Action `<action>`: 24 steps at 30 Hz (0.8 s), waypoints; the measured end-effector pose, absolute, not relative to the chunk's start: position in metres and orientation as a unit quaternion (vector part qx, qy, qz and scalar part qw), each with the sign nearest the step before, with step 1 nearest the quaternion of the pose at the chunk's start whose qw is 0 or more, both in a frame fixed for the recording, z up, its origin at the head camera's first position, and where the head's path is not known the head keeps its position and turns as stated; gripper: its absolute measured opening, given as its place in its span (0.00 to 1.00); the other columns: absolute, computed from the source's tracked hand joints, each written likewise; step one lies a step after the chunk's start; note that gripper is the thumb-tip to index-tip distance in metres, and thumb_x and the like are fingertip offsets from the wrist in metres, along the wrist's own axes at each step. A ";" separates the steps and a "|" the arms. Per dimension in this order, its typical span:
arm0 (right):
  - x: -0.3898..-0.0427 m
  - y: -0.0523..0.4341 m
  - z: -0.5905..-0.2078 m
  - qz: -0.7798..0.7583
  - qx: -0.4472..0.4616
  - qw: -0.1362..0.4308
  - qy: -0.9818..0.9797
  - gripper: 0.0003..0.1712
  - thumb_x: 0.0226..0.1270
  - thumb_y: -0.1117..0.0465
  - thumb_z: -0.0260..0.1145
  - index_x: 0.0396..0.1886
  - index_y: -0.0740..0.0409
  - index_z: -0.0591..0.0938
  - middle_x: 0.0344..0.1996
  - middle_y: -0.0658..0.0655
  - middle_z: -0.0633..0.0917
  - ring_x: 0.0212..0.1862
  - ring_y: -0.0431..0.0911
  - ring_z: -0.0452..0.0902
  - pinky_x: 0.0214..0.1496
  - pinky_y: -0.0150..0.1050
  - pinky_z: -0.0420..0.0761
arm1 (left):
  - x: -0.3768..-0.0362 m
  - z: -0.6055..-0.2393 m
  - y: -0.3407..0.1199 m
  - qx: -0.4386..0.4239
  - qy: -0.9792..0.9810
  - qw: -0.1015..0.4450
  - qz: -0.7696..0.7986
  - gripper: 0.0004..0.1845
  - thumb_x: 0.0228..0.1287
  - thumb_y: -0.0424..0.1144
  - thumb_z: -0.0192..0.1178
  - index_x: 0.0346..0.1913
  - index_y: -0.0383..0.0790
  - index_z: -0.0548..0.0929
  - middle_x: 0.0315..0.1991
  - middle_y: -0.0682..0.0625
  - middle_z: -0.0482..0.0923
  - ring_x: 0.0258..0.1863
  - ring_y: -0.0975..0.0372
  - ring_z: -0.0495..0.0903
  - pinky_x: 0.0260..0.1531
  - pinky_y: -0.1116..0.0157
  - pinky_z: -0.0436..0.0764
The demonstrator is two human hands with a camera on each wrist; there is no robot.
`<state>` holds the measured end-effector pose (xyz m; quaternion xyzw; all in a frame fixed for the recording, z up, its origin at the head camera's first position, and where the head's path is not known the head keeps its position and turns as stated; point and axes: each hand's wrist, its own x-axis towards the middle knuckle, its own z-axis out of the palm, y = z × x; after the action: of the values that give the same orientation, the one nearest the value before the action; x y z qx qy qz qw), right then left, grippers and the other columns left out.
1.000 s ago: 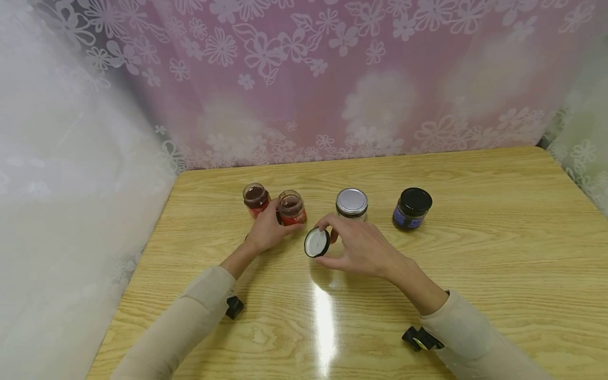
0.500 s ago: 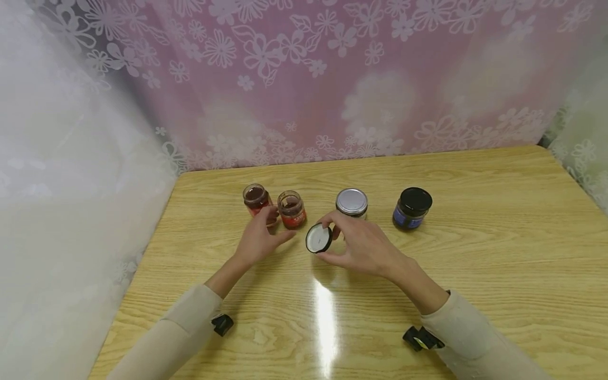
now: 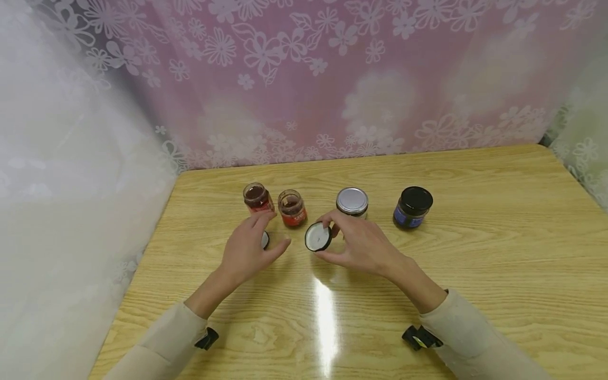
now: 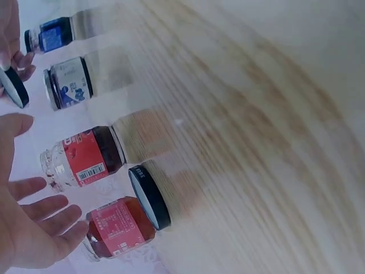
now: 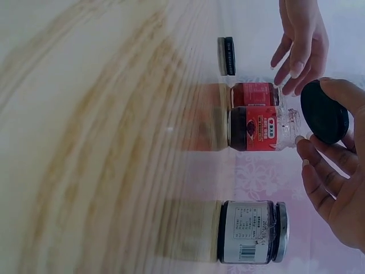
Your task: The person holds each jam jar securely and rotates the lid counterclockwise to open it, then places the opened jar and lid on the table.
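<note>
From the head view, we are seeing the right hand (image 3: 363, 245) pinching a black lid (image 3: 317, 237) by its rim, tilted so the white inside is facing us. The lid is hanging just right of an open red-labelled jar (image 3: 292, 208), which is holding a dark red paste. The left hand (image 3: 247, 248) is hovering with fingers spread and loose, gripping nothing; a second lid (image 3: 265, 240) is peeking out just beside its fingers on the wooden surface (image 3: 475, 253). A second open red jar (image 3: 257, 198) is standing further left, also with dark contents. A silver-lidded jar (image 3: 352, 202) and a blue-labelled jar (image 3: 412, 207) with a black cap are standing to the right, both closed.

In the left wrist view, we are looking at the left hand (image 4: 28, 228) lying flat and relaxed, near the two open jars (image 4: 85, 157) (image 4: 117, 228) but apart from them. The second lid (image 4: 149, 196) is lying on the surface in front of the two jars.

In the right wrist view, the right hand (image 5: 336, 171) is curling fingers and thumb around the black lid (image 5: 324, 112), holding it just off the mouth of the open jar (image 5: 262, 128). The silver-lidded jar (image 5: 251, 231) is standing alongside, its contents hidden by the label.
</note>
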<state>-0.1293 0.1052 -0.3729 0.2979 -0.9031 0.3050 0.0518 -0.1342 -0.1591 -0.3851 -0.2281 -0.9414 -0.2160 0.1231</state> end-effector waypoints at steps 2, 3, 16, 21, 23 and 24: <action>-0.130 0.105 -0.374 0.306 0.299 0.052 -0.903 0.31 0.51 0.42 0.75 0.50 0.50 0.75 0.36 0.46 0.81 0.39 0.43 0.79 0.34 0.41 0.76 | -0.132 -0.386 -0.160 -0.258 -0.936 0.143 -0.190 0.34 0.57 0.56 0.64 0.59 0.35 0.76 0.58 0.41 0.73 0.55 0.48 0.75 0.50 0.48 0.74; -0.130 0.104 -0.375 0.306 0.299 0.052 -0.902 0.31 0.50 0.43 0.75 0.50 0.50 0.75 0.36 0.45 0.81 0.39 0.43 0.79 0.34 0.41 0.76 | -0.131 -0.387 -0.160 -0.268 -0.934 0.149 -0.181 0.34 0.57 0.56 0.64 0.60 0.35 0.75 0.59 0.40 0.73 0.55 0.47 0.74 0.50 0.47 0.74; -0.132 0.099 -0.379 0.312 0.288 0.013 -0.905 0.25 0.53 0.44 0.74 0.43 0.46 0.72 0.44 0.46 0.80 0.43 0.43 0.79 0.32 0.39 0.75 | -0.119 -0.396 -0.169 -0.256 -0.952 0.076 -0.147 0.41 0.58 0.66 0.58 0.66 0.41 0.71 0.66 0.41 0.66 0.63 0.48 0.67 0.56 0.46 0.69; -0.136 0.094 -0.384 0.307 0.294 -0.007 -0.905 0.24 0.54 0.46 0.74 0.43 0.47 0.71 0.45 0.48 0.80 0.44 0.43 0.78 0.35 0.39 0.75 | -0.118 -0.398 -0.171 -0.257 -0.956 0.064 -0.127 0.41 0.58 0.68 0.55 0.66 0.42 0.71 0.66 0.42 0.66 0.64 0.49 0.65 0.56 0.45 0.68; -0.138 0.091 -0.385 0.301 0.299 -0.014 -0.905 0.24 0.54 0.46 0.74 0.43 0.47 0.72 0.45 0.48 0.81 0.43 0.44 0.79 0.36 0.39 0.76 | -0.118 -0.399 -0.172 -0.257 -0.957 0.063 -0.118 0.41 0.58 0.69 0.54 0.66 0.43 0.71 0.66 0.43 0.66 0.64 0.49 0.65 0.56 0.46 0.68; -0.139 0.090 -0.385 0.298 0.301 -0.017 -0.906 0.24 0.54 0.46 0.73 0.43 0.47 0.71 0.44 0.48 0.81 0.43 0.44 0.79 0.36 0.39 0.76 | -0.118 -0.400 -0.173 -0.257 -0.957 0.063 -0.114 0.42 0.58 0.69 0.54 0.67 0.43 0.70 0.65 0.43 0.66 0.64 0.49 0.65 0.56 0.46 0.68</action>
<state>-0.1388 0.0896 -0.3855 0.3010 -0.9059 0.2976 -0.0173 -0.1181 -0.1731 -0.3997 -0.2574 -0.9575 -0.1139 0.0633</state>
